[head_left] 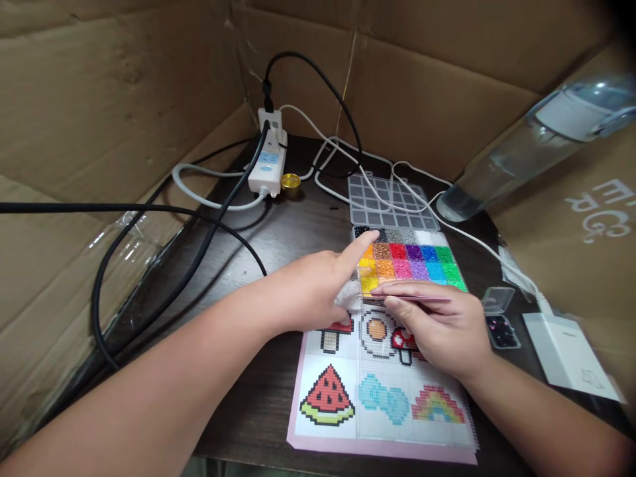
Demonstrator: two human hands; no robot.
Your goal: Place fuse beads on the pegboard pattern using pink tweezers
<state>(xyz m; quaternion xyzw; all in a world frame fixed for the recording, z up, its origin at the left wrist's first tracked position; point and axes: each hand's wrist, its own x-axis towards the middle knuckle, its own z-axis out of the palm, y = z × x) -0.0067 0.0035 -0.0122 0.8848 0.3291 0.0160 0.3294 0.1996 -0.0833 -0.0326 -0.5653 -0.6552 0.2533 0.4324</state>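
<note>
My right hand [447,324] is closed on pink tweezers [412,297], whose tips point left near the front edge of the bead box [464,286]. Small beads fill its compartments, sorted by colour. My left hand [318,285] is spread, its index finger stretched over the box's dark back-left compartments and its thumb low by the pattern sheet [342,434]. Between thumb and index shows a whitish, crumpled-looking patch [349,296] that I cannot make out. On the sheet are a watermelon slice [328,396], a blue bow [382,399], a rainbow [438,405], an egg and mushrooms, partly hidden by my hands.
The box's clear lid [390,202] lies open behind it, crossed by a white cable. A power strip [268,159] and gold tin [291,185] stand behind left. At right are a small open case [501,331], a white box [571,354] and a leaning bottle [521,152]. Cardboard walls surround the table.
</note>
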